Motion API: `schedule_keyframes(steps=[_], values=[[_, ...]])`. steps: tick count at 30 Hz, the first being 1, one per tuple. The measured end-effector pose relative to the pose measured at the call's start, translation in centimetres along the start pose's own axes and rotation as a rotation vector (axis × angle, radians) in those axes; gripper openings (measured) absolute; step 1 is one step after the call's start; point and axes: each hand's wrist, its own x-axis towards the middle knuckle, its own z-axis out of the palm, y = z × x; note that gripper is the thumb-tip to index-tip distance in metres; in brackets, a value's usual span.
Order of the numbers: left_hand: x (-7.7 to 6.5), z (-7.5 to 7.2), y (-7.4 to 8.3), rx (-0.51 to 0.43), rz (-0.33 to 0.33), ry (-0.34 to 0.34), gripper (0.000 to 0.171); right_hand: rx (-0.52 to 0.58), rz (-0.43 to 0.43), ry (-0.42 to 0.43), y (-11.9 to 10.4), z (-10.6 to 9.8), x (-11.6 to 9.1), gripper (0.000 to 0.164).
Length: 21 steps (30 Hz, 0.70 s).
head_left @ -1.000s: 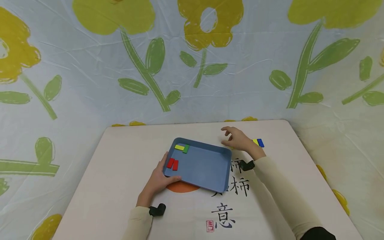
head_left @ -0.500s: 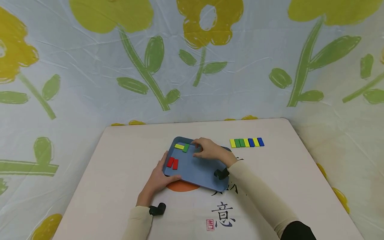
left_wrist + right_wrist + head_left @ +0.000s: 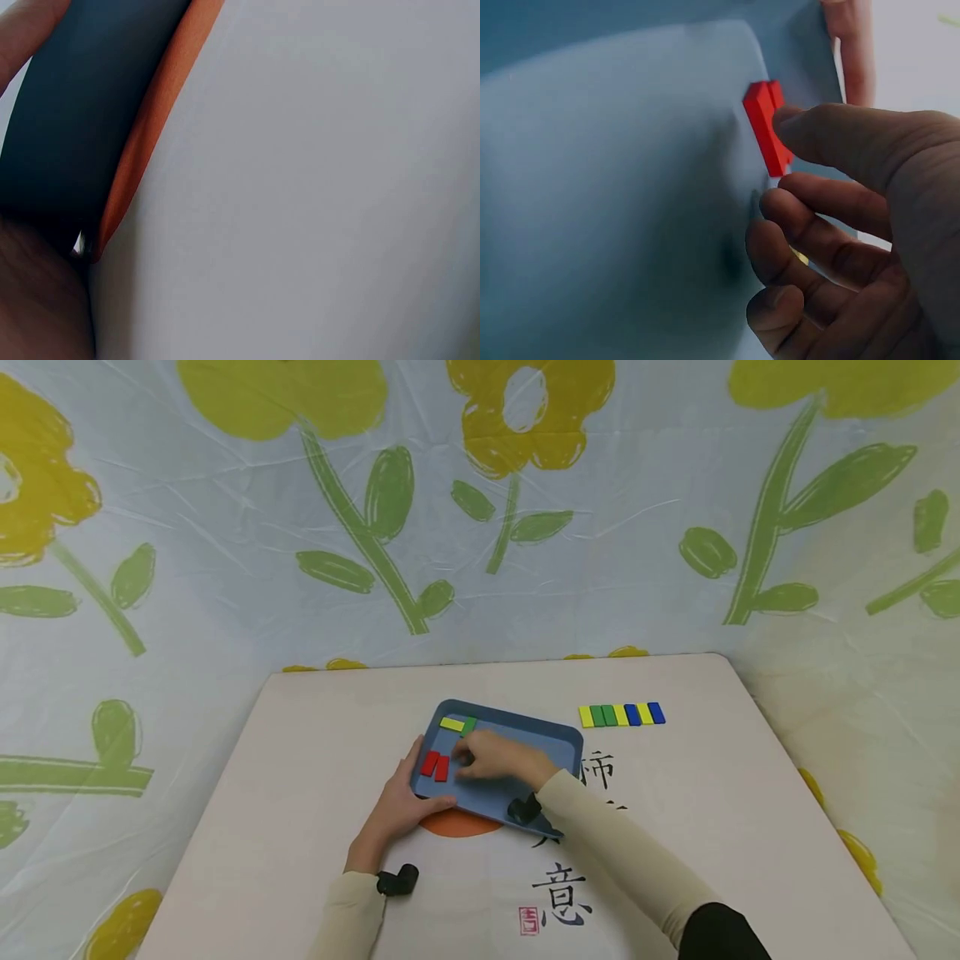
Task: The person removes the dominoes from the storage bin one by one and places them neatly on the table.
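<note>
1. Tray [image 3: 536,727] on table [image 3: 300,777]; left hand [image 3: 400,802] clamped on its corner.
2. Red tiles [image 3: 442,769] inside, left end.
3. Right hand [image 3: 491,756] beside them, thumb and fingers apart; contact: can't tell.
4. Step: probably reaching for tiles; next calls for a pinch.

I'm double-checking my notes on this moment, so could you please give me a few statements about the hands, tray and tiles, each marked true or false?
1. The left hand grips the blue tray at one corner. True.
2. Both hands grip that tray. False: only the left does; the right hand is over the inside of the tray.
3. Two red tiles lie in the tray. True.
4. Every tile outside the tray is red. False: the row of tiles on the table is yellow, green and blue.
5. A yellow tile and a green tile lie in the tray. True.
</note>
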Motion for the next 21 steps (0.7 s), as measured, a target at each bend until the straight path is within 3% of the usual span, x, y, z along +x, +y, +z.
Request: schedule_keyframes(steps=[21], values=[[-0.1, 0.0, 0.1, -0.003, 0.009, 0.0, 0.111, 0.026, 0.037, 0.033, -0.6, 0.8, 1.2, 0.042]])
